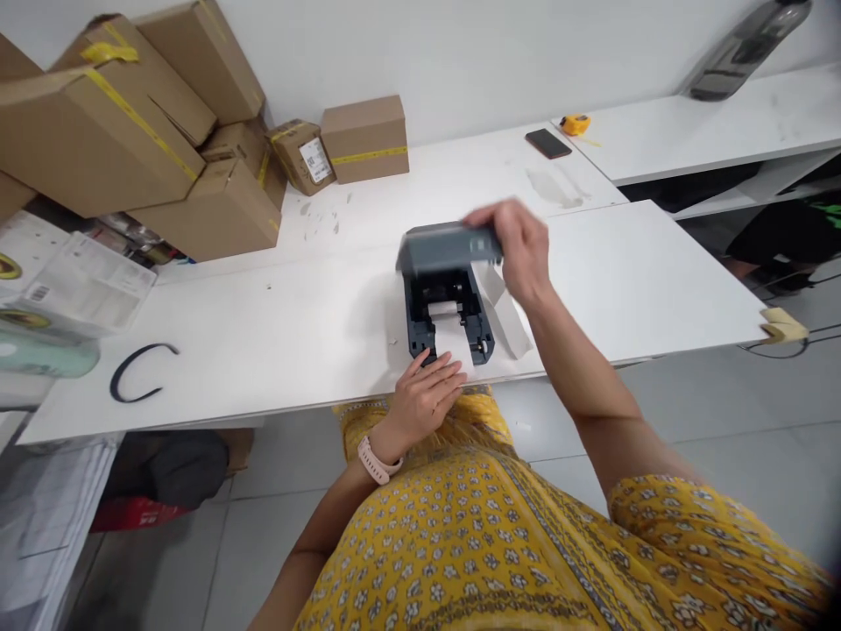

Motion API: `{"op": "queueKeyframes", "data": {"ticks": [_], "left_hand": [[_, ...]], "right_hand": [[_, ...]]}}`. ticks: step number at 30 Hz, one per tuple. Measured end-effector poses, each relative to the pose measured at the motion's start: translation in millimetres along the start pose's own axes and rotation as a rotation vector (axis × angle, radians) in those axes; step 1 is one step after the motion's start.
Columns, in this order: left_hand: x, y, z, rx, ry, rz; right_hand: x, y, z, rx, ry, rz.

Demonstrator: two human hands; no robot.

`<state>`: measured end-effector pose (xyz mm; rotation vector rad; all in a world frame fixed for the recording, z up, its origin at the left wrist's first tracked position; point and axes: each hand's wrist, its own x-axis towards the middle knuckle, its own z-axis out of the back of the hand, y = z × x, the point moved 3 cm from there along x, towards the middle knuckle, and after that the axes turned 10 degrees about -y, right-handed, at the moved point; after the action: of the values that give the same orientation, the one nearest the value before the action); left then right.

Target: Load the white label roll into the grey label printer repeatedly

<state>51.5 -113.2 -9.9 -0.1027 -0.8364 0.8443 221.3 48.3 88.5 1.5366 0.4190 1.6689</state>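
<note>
A dark grey label printer (483,326) stands at the front edge of the white table, its inside exposed. Raised over its back half is the printer lid (437,250), blurred by motion. My right hand (524,245) is closed on the lid's right side. From a white roll (442,308) inside, a strip of white label paper (452,337) runs out over the printer's front. On that strip lies my left hand (427,399), fingers stretched out across it; its thumb is hidden. A loose folded piece of white paper (509,320) rests against the printer's right side.
Cardboard boxes (223,210) are piled at the back left, with a smaller box (368,145) beside them. A phone (547,144) and yellow tape measure (575,124) lie at the back right. A dark curved band (124,372) lies on the left. Foam (783,324) covers the right corner.
</note>
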Motion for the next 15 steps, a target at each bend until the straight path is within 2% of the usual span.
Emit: {"op": "queueKeyframes", "data": {"ticks": [3,6,8,10,12,14,15], "left_hand": [[0,-3,2.4,0.011,0.007,-0.022],[-2,-10,4.8,-0.015,0.002,-0.054],[-5,-15,8.0,-0.081,-0.022,-0.075],[-7,-19,13.8,-0.152,-0.128,-0.064],[-7,-15,20.4,-0.154,-0.337,0.059],[-6,-2,21.9,-0.100,-0.514,0.308],[-5,7,19.0,-0.090,-0.544,0.449]], "right_hand": [[-61,6,16,-0.009,0.133,0.039],[-103,-2,22,-0.080,0.188,0.006],[-124,-11,19,-0.104,0.171,-0.073],[-141,-24,13,-0.078,0.116,-0.227],[-156,-39,5,-0.014,0.068,-0.434],[-168,-51,-3,0.050,0.083,-0.616],[-172,-55,-6,0.073,0.109,-0.671]]}}
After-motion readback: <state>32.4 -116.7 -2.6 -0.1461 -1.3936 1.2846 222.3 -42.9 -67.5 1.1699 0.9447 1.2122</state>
